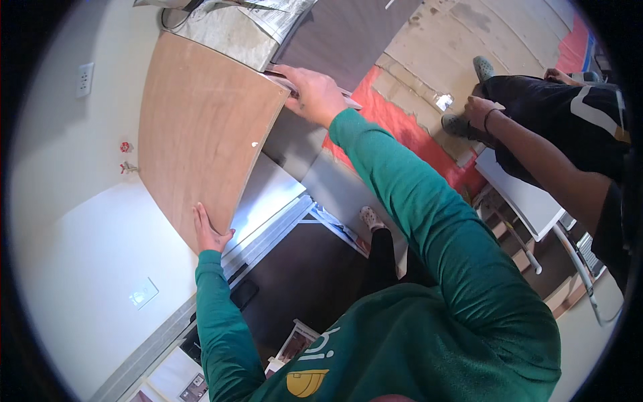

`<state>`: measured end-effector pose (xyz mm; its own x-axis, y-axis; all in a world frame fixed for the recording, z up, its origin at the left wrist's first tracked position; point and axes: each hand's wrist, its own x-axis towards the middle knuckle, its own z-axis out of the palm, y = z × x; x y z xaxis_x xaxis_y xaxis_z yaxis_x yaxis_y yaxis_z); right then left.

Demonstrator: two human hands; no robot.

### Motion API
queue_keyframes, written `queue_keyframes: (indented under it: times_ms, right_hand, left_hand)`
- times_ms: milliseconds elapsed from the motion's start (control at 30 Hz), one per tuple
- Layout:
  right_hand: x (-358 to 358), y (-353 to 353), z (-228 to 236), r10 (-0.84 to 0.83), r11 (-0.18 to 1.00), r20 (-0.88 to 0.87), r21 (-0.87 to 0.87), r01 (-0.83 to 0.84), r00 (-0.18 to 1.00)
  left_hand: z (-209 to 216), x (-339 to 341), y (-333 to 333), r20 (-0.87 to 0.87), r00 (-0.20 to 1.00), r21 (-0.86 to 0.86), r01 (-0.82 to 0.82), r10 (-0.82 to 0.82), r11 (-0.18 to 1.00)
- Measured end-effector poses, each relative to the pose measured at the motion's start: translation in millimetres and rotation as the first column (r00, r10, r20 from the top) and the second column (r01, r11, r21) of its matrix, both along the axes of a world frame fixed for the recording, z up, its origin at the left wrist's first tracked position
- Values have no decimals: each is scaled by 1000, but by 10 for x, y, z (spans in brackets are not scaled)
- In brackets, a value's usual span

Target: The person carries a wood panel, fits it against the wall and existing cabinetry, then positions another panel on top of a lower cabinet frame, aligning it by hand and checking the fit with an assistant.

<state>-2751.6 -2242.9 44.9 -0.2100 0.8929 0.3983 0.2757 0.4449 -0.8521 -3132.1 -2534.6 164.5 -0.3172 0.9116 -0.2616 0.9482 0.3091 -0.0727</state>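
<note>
A light-brown plywood panel stands against the white wall on the left, looking like one face of a box or cabinet. My left hand lies on its near end with fingers spread and the thumb out by the edge. At the far right corner, my right hand has its fingers curled over the panel's edge; part of the fingertips is hidden. A small white spot shows near the panel's right edge. Beneath that edge, a pale board is lit brightly.
Valves with a red knob and an outlet sit on the wall. Paper-covered material lies beyond the panel. On the right, another person's arm reaches over a white-topped table. Red sheeting and cardboard cover the floor.
</note>
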Motion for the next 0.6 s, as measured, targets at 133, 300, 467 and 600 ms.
queue_keyframes:
  times_ms: [133,300,467,600]
  right_hand:
    - [-35,21,-16,66,997,6,-39,-66,998]
    - [-88,-3,-54,30,997,55,-73,-26,998]
    - [-83,25,-41,-17,1000,-39,-15,16,999]
    - [-56,19,45,16,1000,-9,-10,-16,1000]
  left_hand:
    - [-7,-22,-10,4,1000,-1,5,-5,1000]
    - [-27,-34,-3,-36,999,-4,28,-28,1000]
    - [-4,40,88,-9,1000,3,-5,5,1000]
    - [-18,15,6,-18,1000,4,-18,18,1000]
